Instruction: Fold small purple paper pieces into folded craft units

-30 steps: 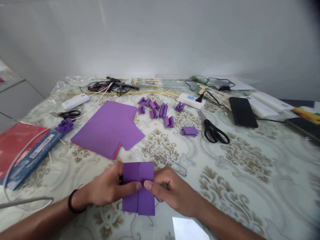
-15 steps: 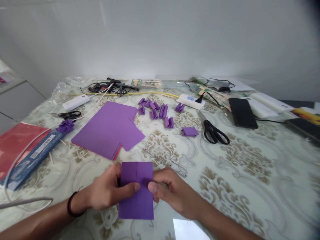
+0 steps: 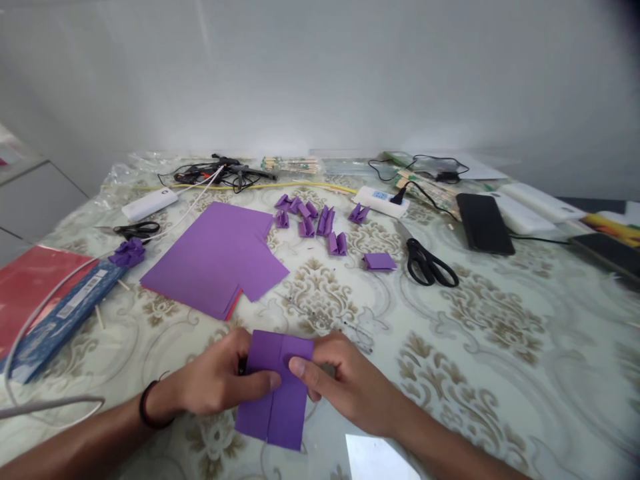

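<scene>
Between my two hands is a folded piece of purple paper (image 3: 280, 415), its two side flaps meeting along a middle crease. My left hand (image 3: 217, 377) grips its left edge, thumb flat on the front and fingers behind. My right hand (image 3: 345, 380) pinches the right edge, with the thumb on the upper right flap. The paper tilts slightly to the right at its top. Beyond my hands lie a stack of purple paper sheets (image 3: 210, 257), several small folded purple paper pieces (image 3: 325, 220) and one flat folded purple piece (image 3: 379, 261).
Black-handled scissors (image 3: 431, 263) lie at right, near a phone (image 3: 485, 224) and a white power strip (image 3: 381, 201). At left are smaller scissors (image 3: 137, 230), crumpled purple paper (image 3: 127, 253), a blue package (image 3: 65, 313) and a white cable (image 3: 37, 313). Tangled black wires (image 3: 227, 175) sit behind.
The folded paper has turned slightly clockwise and sits a little lower. My right thumb has shifted up and left onto its front. The things on the table stay in place.
</scene>
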`<state>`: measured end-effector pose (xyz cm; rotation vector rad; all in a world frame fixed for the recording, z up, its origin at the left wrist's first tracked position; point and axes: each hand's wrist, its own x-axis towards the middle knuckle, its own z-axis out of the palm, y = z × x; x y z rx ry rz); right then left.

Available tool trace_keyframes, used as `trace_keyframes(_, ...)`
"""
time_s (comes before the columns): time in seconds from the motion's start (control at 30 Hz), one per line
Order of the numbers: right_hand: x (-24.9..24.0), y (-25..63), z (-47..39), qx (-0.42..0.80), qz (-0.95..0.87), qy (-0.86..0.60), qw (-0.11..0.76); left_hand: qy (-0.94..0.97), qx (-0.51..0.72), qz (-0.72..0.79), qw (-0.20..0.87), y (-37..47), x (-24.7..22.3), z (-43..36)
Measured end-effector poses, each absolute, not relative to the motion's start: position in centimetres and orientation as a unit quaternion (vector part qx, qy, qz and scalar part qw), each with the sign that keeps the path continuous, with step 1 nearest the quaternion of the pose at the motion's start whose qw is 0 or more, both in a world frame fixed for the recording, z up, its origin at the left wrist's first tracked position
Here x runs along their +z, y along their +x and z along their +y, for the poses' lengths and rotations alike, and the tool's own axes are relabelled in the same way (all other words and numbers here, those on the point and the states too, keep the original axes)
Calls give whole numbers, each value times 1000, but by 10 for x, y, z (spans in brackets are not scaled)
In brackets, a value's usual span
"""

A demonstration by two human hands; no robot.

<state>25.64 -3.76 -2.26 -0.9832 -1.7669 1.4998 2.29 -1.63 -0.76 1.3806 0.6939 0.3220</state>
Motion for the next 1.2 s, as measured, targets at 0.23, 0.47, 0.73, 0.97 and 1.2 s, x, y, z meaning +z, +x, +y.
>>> trace_keyframes(0.23,-23,256,-38,554,-676,-369,316,634,119,298,703,23,-7,-14)
trace_keyframes(0.47,-23,257,-38,543,-690,-363,313,641,107,291,702,25,1,-12)
trace_keyframes(0.73,-22,257,-37,514,-711,-366,311,681,89,289,667,19,-9,-8)
trace_keyframes(0.97,-28,256,-34,476,-715,-406,312,681,115,333,642,19,-13,-7)
trace_keyframes(1.2,-30,256,-33,455,-723,-408,322,697,128,336,621,23,-11,-6)
